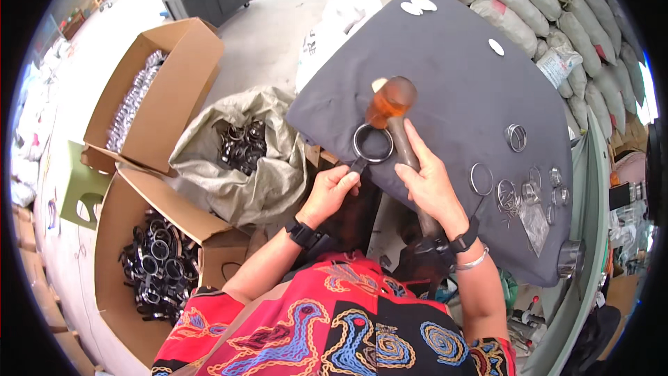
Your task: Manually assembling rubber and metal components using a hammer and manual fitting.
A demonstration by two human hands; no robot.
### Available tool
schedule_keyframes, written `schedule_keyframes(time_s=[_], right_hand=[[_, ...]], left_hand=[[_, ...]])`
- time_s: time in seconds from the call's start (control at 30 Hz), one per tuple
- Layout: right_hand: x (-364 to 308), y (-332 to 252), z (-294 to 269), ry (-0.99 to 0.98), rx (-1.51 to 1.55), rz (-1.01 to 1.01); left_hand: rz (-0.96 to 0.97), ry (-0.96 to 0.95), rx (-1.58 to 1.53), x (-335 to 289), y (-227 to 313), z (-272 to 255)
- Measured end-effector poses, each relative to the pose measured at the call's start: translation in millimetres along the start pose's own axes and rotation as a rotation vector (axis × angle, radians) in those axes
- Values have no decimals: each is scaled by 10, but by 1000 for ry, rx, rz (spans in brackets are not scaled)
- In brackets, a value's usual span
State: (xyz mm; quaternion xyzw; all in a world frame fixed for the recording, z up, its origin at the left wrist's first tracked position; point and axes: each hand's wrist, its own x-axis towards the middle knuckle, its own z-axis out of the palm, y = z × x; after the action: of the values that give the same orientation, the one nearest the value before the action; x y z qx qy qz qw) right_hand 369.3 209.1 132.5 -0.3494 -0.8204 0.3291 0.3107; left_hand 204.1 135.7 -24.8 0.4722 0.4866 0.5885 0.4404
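In my left hand (pixel 330 191) is the short dark handle of a black ring-shaped part (pixel 359 165), pinched between thumb and fingers. Its round end, with a shiny silver rim, lies at the near edge of the grey cloth-covered table (pixel 431 63). My right hand (pixel 437 184) is closed round the shaft of a mallet (pixel 390 103), index finger stretched along it. The mallet's amber-and-brown head is just above and touching or nearly touching the ring's far side; I cannot tell which. Several loose metal rings (pixel 481 179) lie right of my right hand.
At the left stand a cardboard box (pixel 115 237) of black ring parts, another box (pixel 167 108) of shiny pieces, and a woven sack (pixel 278 174) holding dark parts. White discs (pixel 496 47) lie on the table's far side. Stacked sacks (pixel 518 7) rise behind. A green stool (pixel 76 181) stands left.
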Motion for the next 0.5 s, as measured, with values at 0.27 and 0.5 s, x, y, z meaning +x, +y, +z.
schedule_keyframes(time_s=[0.27,0.5], right_hand=[[-442,169,-179,149,262,266],[-822,387,-78,91,590,275]], left_hand=[[-66,-8,-38,-27,46,3],[-92,100,-157,-34,252,-120]])
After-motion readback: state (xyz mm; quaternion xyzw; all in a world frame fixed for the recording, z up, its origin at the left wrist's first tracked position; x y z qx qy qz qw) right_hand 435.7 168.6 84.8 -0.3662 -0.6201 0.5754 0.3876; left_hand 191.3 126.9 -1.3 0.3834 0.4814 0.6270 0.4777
